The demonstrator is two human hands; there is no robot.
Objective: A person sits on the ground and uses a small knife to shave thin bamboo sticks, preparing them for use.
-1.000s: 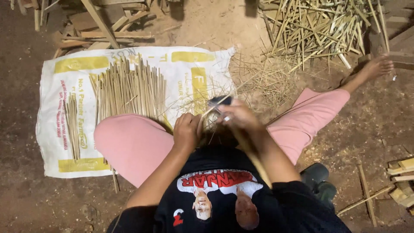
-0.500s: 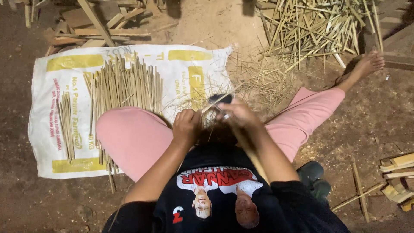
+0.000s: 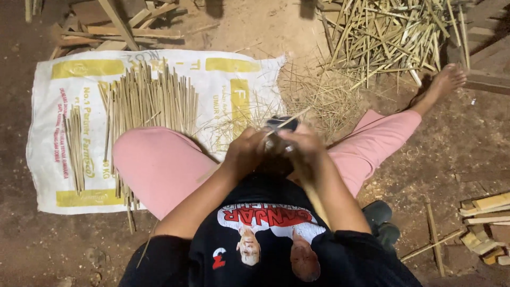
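Left hand point(image 3: 245, 153) and right hand point(image 3: 300, 146) closed in until nearly touching over the lap. Thin bamboo stick point(image 3: 289, 120) tilted up between them. View shifted: white sack point(image 3: 53, 85) sat lower in frame, foot point(image 3: 445, 79) moved down too.

Trimmed sticks point(image 3: 146, 101) lie on the sack point(image 3: 223, 90) at ten o'clock — raw stick pile point(image 3: 388, 37) at one o'clock.

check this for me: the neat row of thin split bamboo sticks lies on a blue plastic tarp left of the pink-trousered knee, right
Not quite: in the head view the row of thin split bamboo sticks lies on a white woven sack with yellow bands, not a blue tarp, left of the pink-trousered knee.
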